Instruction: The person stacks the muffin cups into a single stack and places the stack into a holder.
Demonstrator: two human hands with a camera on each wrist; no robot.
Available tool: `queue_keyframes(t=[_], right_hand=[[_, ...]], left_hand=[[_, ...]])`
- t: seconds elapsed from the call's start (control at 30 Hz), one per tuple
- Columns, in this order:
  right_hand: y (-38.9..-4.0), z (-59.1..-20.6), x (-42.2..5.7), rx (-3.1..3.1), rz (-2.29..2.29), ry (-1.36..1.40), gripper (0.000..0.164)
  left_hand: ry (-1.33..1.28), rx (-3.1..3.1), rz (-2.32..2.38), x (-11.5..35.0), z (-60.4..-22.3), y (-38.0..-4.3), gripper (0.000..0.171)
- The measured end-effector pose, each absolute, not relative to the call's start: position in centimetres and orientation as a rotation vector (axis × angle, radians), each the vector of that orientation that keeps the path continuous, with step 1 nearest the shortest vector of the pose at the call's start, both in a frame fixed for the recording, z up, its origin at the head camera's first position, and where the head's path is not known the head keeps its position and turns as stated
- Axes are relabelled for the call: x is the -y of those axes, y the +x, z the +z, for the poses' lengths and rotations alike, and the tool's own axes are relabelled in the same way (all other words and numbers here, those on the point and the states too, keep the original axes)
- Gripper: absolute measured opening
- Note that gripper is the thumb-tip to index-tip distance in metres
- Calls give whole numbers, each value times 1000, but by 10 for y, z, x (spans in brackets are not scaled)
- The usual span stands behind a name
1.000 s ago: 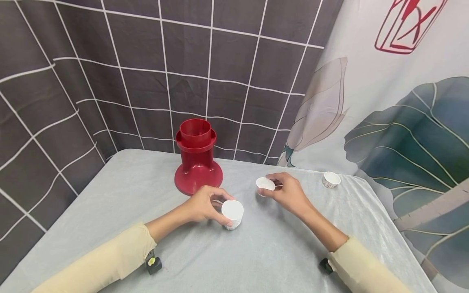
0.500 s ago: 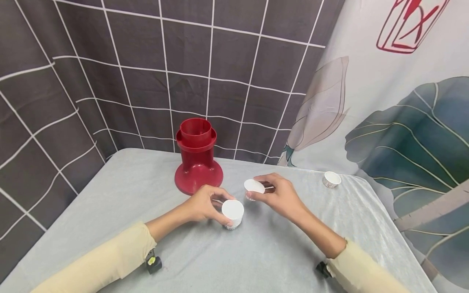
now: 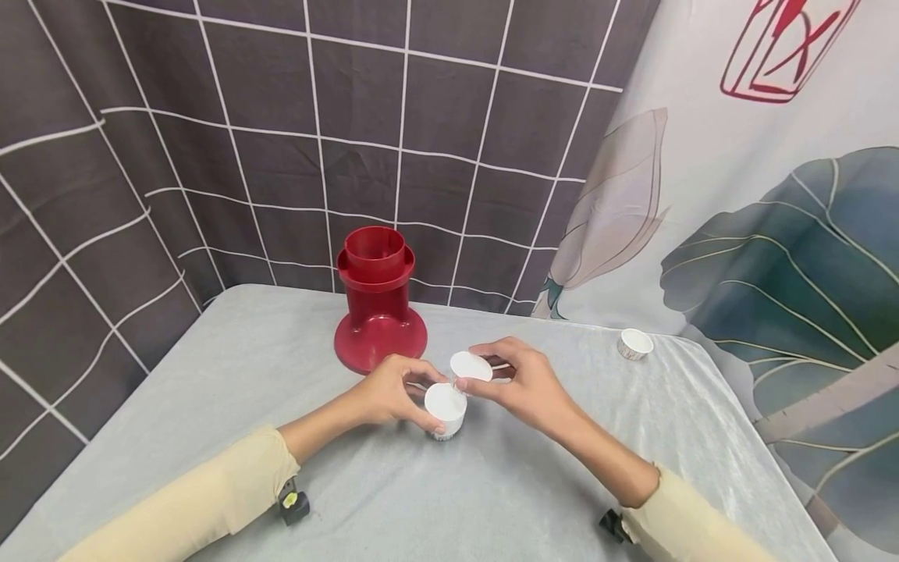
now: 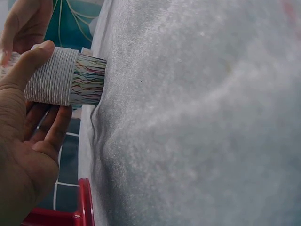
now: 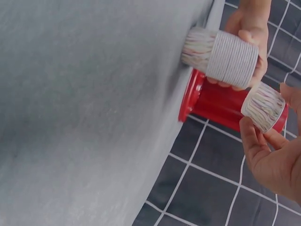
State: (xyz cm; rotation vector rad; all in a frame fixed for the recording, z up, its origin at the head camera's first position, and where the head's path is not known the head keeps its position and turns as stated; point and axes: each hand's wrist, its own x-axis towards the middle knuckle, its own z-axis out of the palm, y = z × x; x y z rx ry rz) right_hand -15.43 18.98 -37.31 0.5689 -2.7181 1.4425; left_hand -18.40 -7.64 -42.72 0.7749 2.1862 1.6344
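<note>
A stack of nested white paper cups (image 3: 445, 406) stands on the table, patterned with coloured wavy lines on its lowest cup. My left hand (image 3: 395, 394) grips this stack from the left, thumb and fingers round its ribbed rims (image 4: 52, 75). In my right hand (image 3: 521, 384) a single paper cup (image 3: 470, 367) is pinched at its side, mouth up. It hangs right at the upper edge of the stack, a little behind and to the right. The right wrist view shows the coloured wavy pattern on that cup (image 5: 263, 107) too.
A red plastic stand (image 3: 379, 312) with a round base and an open tube top stands behind my left hand. Another white paper cup (image 3: 635, 344) sits at the table's back right. A dark tiled curtain (image 3: 365, 140) hangs behind the grey-white cloth (image 3: 534, 492).
My right hand has carried its paper cup leftward, from a spot well apart to the stack's upper edge. My left hand and the stack have stayed in place.
</note>
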Motion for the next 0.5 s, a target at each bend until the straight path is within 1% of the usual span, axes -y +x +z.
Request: queue_keyframes(t=[0.5], right_hand=[[-141, -377, -172, 2663, 1456, 787, 45]], left_hand=[[804, -2202, 1609, 77, -428, -184, 47]])
